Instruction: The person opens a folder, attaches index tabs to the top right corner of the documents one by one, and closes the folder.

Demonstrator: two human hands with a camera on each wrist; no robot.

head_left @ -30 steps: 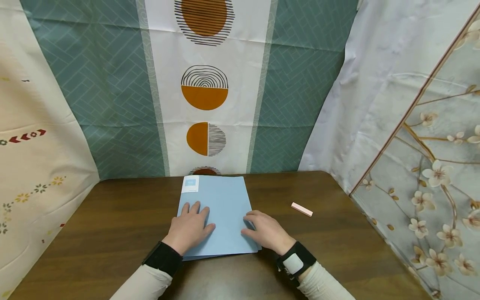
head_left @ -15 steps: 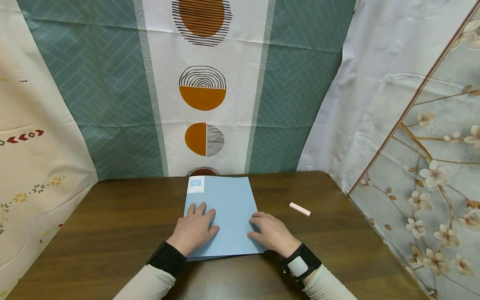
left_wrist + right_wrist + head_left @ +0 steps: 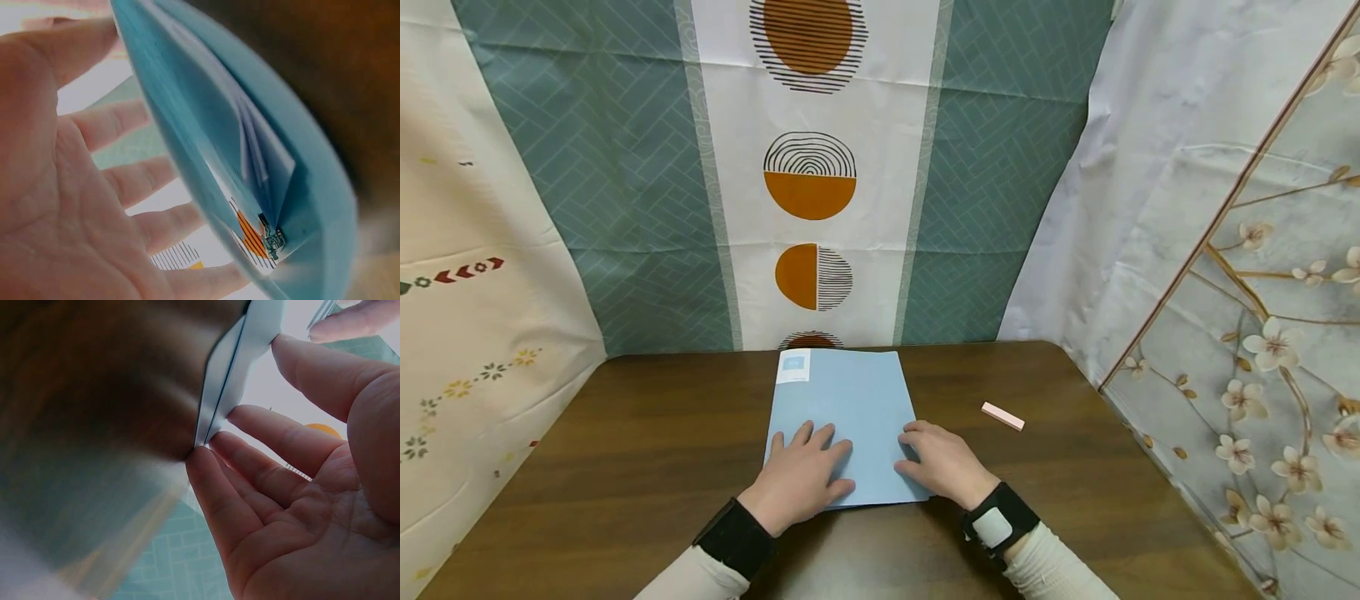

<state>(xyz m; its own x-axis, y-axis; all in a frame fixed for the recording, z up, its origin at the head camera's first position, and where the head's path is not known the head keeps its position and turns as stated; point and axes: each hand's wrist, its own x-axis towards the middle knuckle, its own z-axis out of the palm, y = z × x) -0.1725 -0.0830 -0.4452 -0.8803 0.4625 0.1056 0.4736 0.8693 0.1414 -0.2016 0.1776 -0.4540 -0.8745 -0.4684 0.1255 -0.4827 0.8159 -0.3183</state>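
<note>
A light blue folder (image 3: 850, 387) with a white label (image 3: 793, 365) at its top left corner lies on the table. My left hand (image 3: 801, 475) rests spread on the cover's lower left part, its fingers fairly straight. In the left wrist view, white sheets (image 3: 265, 153) and a small metal clip (image 3: 273, 240) show inside the folder, between its bowed covers. At the folder's right edge is my right hand (image 3: 943, 462). In the right wrist view, its fingertips (image 3: 201, 456) touch the layered edge, and the thumb is at the top cover.
To the right on the brown wooden table (image 3: 625, 467) lies a small pale pink bar (image 3: 1003, 416). Patterned cloth (image 3: 820, 275) hangs behind the table's far edge. Floral cloth (image 3: 1247, 400) borders the right side, and cream cloth (image 3: 490, 333) the left.
The folder has shifted slightly to the right, and my right hand has gone with it along its edge. My left hand has slid right and nearer on the cover.
</note>
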